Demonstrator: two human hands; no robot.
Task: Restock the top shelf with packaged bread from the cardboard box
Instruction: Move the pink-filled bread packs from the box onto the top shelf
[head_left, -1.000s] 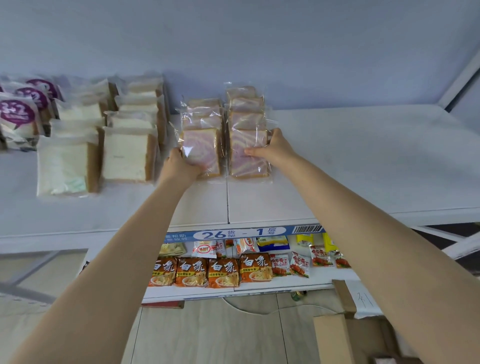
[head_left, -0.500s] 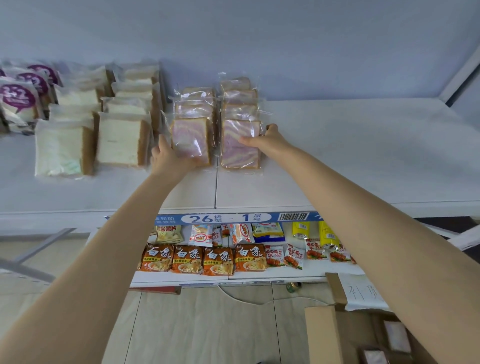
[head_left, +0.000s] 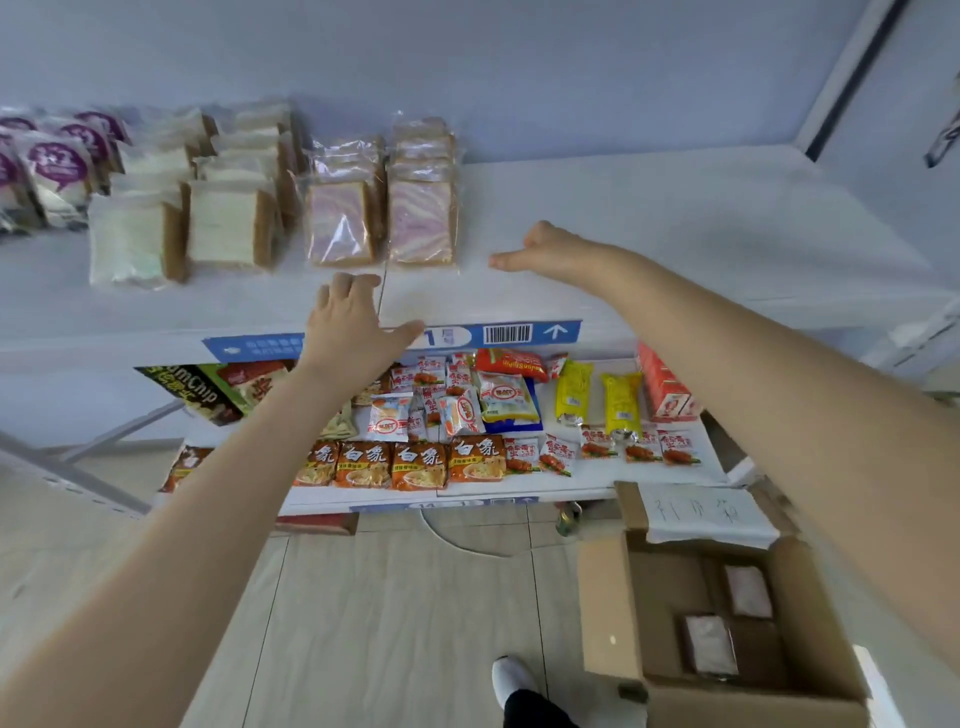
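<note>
Two rows of pink-swirl packaged bread (head_left: 340, 226) (head_left: 422, 221) stand on the white top shelf (head_left: 649, 234), to the right of white sliced bread packs (head_left: 226, 228). My left hand (head_left: 353, 319) hovers empty, fingers spread, over the shelf's front edge below the left row. To the right of the right row, my right hand (head_left: 545, 249) is empty, with loosely curled fingers. The open cardboard box (head_left: 613, 597) sits on the floor at lower right with two bread packs (head_left: 709, 644) (head_left: 748, 590) inside.
Purple-labelled packs (head_left: 57, 171) sit at the shelf's far left. The lower shelf (head_left: 613, 480) holds noodle and snack packets (head_left: 418, 465). A blue label strip (head_left: 509, 332) runs along the top shelf edge. My shoe (head_left: 511, 680) is on the tiled floor beside the box.
Both hands have let go of the front pink-swirl bread packs and pulled back toward me. The camera has tilted down, bringing the box into view.
</note>
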